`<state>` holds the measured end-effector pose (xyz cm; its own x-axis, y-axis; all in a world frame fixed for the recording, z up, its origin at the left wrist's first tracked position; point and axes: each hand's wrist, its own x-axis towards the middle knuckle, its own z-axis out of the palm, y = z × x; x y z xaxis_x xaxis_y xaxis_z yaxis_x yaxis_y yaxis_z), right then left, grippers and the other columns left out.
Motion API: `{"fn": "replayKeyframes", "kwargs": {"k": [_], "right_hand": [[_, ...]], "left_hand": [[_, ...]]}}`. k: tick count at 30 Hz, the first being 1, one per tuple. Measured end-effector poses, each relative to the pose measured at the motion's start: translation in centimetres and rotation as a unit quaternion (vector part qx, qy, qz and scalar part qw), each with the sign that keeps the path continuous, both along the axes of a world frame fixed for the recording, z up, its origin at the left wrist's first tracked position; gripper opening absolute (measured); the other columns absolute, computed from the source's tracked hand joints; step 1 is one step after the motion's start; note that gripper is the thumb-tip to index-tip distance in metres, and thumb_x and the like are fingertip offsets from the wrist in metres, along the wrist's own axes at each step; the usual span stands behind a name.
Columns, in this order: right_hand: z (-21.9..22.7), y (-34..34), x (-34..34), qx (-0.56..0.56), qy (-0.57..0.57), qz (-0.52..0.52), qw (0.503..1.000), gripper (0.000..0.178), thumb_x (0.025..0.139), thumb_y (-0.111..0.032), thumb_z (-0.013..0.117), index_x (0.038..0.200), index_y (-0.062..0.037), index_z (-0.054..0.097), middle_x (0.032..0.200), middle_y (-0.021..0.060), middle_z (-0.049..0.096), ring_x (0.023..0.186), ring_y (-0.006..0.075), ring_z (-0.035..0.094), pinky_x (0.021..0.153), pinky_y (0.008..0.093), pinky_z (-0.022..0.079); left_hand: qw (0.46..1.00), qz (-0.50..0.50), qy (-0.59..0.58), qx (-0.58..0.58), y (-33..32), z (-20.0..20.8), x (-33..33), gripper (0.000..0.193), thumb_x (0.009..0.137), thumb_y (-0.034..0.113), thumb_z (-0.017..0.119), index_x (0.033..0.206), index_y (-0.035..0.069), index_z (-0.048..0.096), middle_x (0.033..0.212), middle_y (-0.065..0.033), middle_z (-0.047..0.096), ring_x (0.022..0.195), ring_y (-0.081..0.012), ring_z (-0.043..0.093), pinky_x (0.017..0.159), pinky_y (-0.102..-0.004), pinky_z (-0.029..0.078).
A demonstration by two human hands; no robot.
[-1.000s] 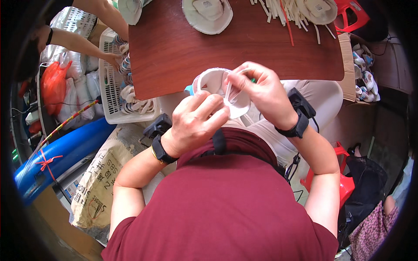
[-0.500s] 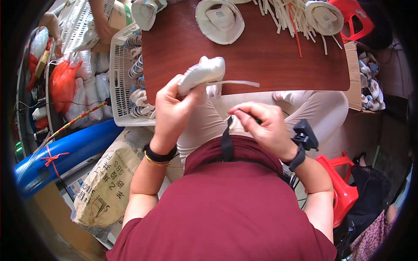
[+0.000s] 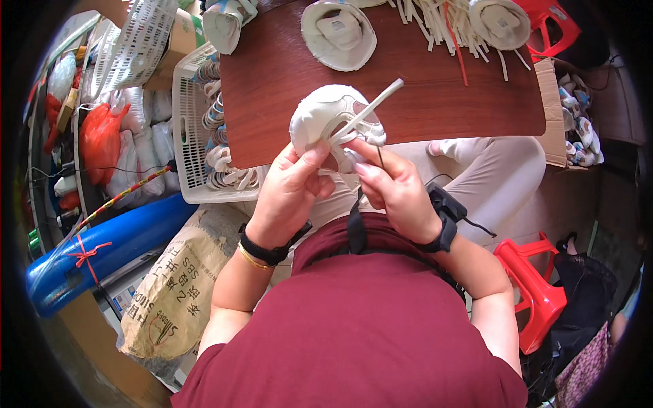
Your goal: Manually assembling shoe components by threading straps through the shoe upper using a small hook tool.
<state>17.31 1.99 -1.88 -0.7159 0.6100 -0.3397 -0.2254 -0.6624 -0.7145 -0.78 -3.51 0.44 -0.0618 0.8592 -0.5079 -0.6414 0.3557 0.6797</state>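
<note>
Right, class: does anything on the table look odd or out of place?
One red strip stands out among the pale strips toward the table's far right, since its colour doesn't match. I see nothing spilled.

Dark lettering (image 3: 195, 272), emblem (image 3: 162, 330) on tan sack (image 3: 175, 302); small label (image 3: 335, 26) (too tiny to read) in pale shell (image 3: 342, 54).

Table: red-brown, smooth-topped, its near edge just beyond the left hand (image 3: 294, 180) and right hand (image 3: 394, 187).
Near stool (image 3: 534, 289): red plastic, right of the right hand and closer to the body.
Far seat (image 3: 554, 30): red plastic too, well beyond the right hand — partly cut off.
Rack (image 3: 64, 153): stood well left of the left hand.
Floor (image 3: 410, 158): pale, just beyond the right hand.
Light: brighter far left of the left hand — dimmer far right of the right.
</note>
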Motion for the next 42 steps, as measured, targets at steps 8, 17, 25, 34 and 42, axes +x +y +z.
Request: {"fn": "replayKeyframes", "kwargs": {"k": [8,17,25,34,42], "right_hand": [[0.4,0.4,0.5,0.322,-0.136,-0.114,0.930,0.021,0.095,-0.004,0.058,0.112,-0.0004,0.068,0.087,0.0047,0.070,0.077,0.0048,0.058,0.070,0.0212,0.047],[-0.8,1.1,-1.1,0.205,-0.098,-0.133,0.965,0.019,0.093,-0.011,0.065,0.105,0.0033,0.069,0.085,0.0031,0.069,0.075,0.0051,0.058,0.067,0.0234,0.048],[1.2,2.8,0.0,-0.027,-0.107,0.044,0.993,0.021,0.092,-0.020,0.068,0.106,-0.0043,0.068,0.075,-0.0080,0.055,0.057,-0.0003,0.036,0.051,0.0176,0.028],[0.4,1.4,-1.7,0.090,-0.102,-0.069,0.988,0.012,0.090,-0.010,0.068,0.087,0.0002,0.064,0.085,0.0028,0.062,0.077,0.0098,0.056,0.071,0.0262,0.047],[0.1,0.2,-3.1,0.298,-0.163,-0.197,0.920,0.012,0.087,-0.007,0.070,0.085,0.0009,0.061,0.081,0.0041,0.053,0.072,0.0118,0.054,0.065,0.0267,0.045]], "left_hand": [[0.999,0.044,0.003,0.026,0.1,-1.0,0.4,0.022,0.100,0.017,0.056,0.118,0.005,0.059,0.103,-0.0020,0.066,0.082,-0.0073,0.058,0.067,-0.0255,0.049],[0.986,0.064,0.116,0.097,-0.4,-1.7,2.8,0.027,0.097,0.009,0.060,0.123,0.003,0.058,0.109,-0.0064,0.068,0.097,-0.0146,0.066,0.077,-0.0287,0.055],[0.965,0.030,0.218,0.140,-1.2,-2.0,2.9,0.025,0.093,-0.003,0.061,0.117,0.002,0.057,0.105,-0.0066,0.067,0.097,-0.0150,0.066,0.083,-0.0295,0.056],[0.979,0.093,0.153,0.102,-1.6,-2.1,3.7,0.023,0.095,0.002,0.061,0.117,0.004,0.060,0.107,-0.0053,0.067,0.096,-0.0142,0.065,0.085,-0.0306,0.055],[0.978,0.144,0.099,0.118,-1.2,-1.4,5.0,0.026,0.098,0.006,0.058,0.124,0.005,0.058,0.114,-0.0052,0.066,0.101,-0.0141,0.063,0.089,-0.0311,0.053]]}}
